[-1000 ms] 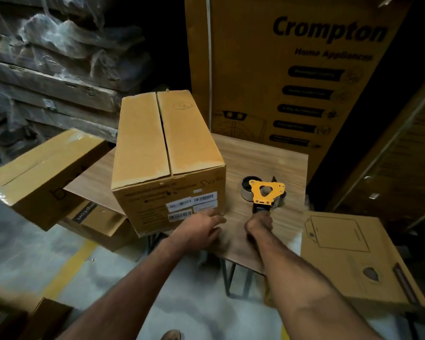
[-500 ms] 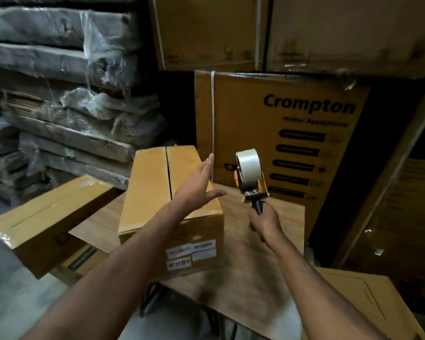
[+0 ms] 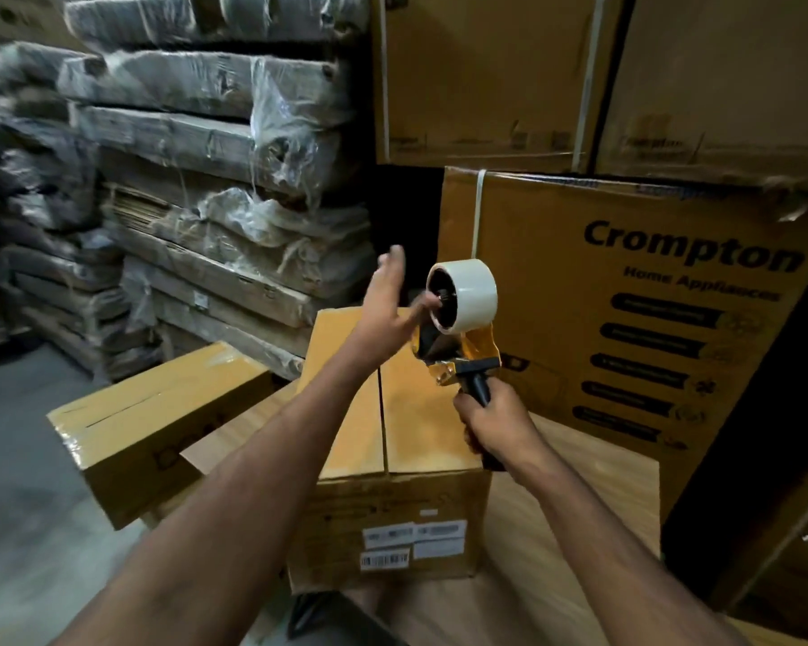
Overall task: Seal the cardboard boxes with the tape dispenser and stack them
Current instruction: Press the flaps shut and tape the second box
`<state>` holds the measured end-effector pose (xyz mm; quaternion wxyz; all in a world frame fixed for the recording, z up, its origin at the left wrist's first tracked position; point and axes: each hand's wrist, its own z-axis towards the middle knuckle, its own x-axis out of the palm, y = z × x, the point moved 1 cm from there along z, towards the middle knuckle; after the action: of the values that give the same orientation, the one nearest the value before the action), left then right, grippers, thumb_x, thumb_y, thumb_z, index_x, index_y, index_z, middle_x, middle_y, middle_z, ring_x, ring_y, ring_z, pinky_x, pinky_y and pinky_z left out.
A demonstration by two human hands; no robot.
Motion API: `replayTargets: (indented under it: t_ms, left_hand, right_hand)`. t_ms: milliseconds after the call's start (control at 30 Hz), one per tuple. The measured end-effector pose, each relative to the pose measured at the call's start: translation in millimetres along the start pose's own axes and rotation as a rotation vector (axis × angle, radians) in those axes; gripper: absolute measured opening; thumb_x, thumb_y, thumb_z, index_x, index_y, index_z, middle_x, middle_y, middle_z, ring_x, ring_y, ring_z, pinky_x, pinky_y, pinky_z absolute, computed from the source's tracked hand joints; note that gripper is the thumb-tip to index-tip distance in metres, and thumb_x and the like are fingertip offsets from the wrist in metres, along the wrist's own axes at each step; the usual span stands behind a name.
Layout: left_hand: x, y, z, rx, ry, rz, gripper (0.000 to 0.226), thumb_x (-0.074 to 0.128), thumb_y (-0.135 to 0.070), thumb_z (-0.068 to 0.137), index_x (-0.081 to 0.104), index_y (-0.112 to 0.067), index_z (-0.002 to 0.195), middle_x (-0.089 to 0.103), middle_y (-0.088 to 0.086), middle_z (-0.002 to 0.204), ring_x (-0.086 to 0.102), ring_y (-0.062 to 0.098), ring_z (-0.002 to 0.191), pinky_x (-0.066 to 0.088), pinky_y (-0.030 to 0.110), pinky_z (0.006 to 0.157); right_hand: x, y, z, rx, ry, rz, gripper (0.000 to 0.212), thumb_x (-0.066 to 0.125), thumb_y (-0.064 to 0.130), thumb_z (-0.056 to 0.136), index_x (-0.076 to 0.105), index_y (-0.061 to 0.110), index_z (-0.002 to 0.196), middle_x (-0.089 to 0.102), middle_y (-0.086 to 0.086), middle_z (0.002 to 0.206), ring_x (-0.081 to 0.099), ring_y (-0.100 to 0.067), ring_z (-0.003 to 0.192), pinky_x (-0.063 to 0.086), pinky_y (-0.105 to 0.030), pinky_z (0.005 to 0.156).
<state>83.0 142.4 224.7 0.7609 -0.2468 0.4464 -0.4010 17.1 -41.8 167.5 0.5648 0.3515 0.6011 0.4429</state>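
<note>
Gripping the black handle, the right hand (image 3: 490, 424) holds the tape dispenser (image 3: 458, 347) raised above the far end of the cardboard box (image 3: 393, 440), its white tape roll (image 3: 467, 296) uppermost. The left hand (image 3: 388, 310) is open, fingers extended, reaching toward the roll's hub; motion blur prevents confirming contact. The box rests on the wooden worktop (image 3: 574, 501), flaps closed, centre seam untaped, shipping labels (image 3: 414, 543) facing the person.

Handling assessment: the box appears rigid along its edges but likely yields at the unsupported seam, so press there lightly. Steady it by a top edge or side wall. The dispenser appears light and stiff; hold it by the handle only and keep fingers away from the cutting blade at the front. The tape's free end is thin and tacky, so it may fold onto itself.

A taped long carton (image 3: 159, 431) lies left of the box.
</note>
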Motion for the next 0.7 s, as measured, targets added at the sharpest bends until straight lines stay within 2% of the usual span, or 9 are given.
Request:
replayTargets:
  t_ms: [67,133,167,267,333,400,500,633,700]
  left_hand:
    - [0,23,17,-0.457,-0.11,-0.449,0.103,0.028,-0.081,0.089,0.006,-0.006,0.157,0.012,0.025,0.161,0.017,0.049,0.146,0.027,0.058,0.117]
    - [6,50,22,-0.929,0.05,-0.831,0.096,0.04,-0.073,0.091,0.018,-0.004,0.155,0.034,0.025,0.153,0.046,0.046,0.132,0.051,0.05,0.098]
    - [8,64,26,-1.04,0.173,-1.035,0.093,0.048,-0.069,0.09,0.029,0.001,0.148,0.05,0.025,0.139,0.058,0.039,0.12,0.056,0.043,0.09]
    - [14,105,45,-1.085,0.293,-1.382,0.061,0.059,-0.057,0.091,0.056,-0.001,0.116,0.06,0.008,0.099,0.059,0.012,0.084,0.054,0.018,0.077]
    - [13,124,63,-1.083,0.315,-1.413,0.042,0.06,-0.044,0.094,0.058,-0.004,0.102,0.057,0.006,0.087,0.057,0.01,0.063,0.054,0.016,0.052]
    - [6,137,78,-1.084,0.359,-1.437,0.029,0.057,-0.033,0.097,0.057,-0.003,0.094,0.057,0.007,0.075,0.059,0.012,0.05,0.051,0.017,0.042]
    - [-5,157,98,-1.098,0.379,-1.478,0.027,0.048,-0.024,0.103,0.056,0.0,0.093,0.06,0.012,0.067,0.063,0.016,0.049,0.053,0.019,0.044]
    - [-14,182,121,-1.073,0.463,-1.541,0.057,0.041,-0.051,0.1,0.061,0.002,0.095,0.062,0.012,0.073,0.066,0.02,0.057,0.058,0.025,0.05]
    - [-17,194,135,-1.047,0.545,-1.433,0.049,0.047,-0.049,0.099,0.06,-0.003,0.087,0.059,0.008,0.074,0.064,0.016,0.06,0.057,0.022,0.053]
  right_hand:
    - [10,6,17,0.009,-0.01,0.038,0.003,0.055,0.018,0.098,0.055,0.016,0.097,0.055,-0.003,0.068,0.054,-0.012,0.051,0.045,-0.029,0.049]
    - [21,12,35,0.004,-0.017,0.055,0.005,0.056,0.019,0.098,0.055,0.014,0.1,0.056,-0.004,0.068,0.054,-0.012,0.052,0.046,-0.028,0.049]
    - [27,15,45,-0.003,-0.011,0.063,0.006,0.056,0.019,0.098,0.055,0.013,0.1,0.056,-0.004,0.069,0.055,-0.013,0.054,0.047,-0.029,0.049]
    - [41,23,73,0.005,0.012,0.092,0.005,0.058,0.02,0.098,0.056,0.015,0.099,0.057,-0.003,0.071,0.056,-0.012,0.055,0.049,-0.029,0.052]
    - [49,26,90,0.025,0.013,0.118,0.006,0.059,0.021,0.098,0.056,0.016,0.1,0.058,-0.003,0.074,0.056,-0.011,0.055,0.05,-0.027,0.052]
    - [56,30,105,0.049,0.02,0.15,0.007,0.059,0.021,0.098,0.056,0.016,0.102,0.058,-0.003,0.077,0.056,-0.011,0.056,0.05,-0.026,0.052]
    - [63,38,126,0.066,0.027,0.172,0.008,0.059,0.02,0.098,0.056,0.015,0.104,0.058,-0.004,0.079,0.054,-0.011,0.056,0.05,-0.026,0.053]
    - [76,46,154,0.069,0.007,0.179,0.011,0.059,0.02,0.098,0.057,0.013,0.106,0.058,-0.005,0.081,0.054,-0.011,0.057,0.05,-0.026,0.052]
    - [83,48,166,0.062,-0.001,0.172,0.012,0.06,0.02,0.098,0.057,0.013,0.107,0.058,-0.005,0.081,0.055,-0.011,0.057,0.05,-0.026,0.052]
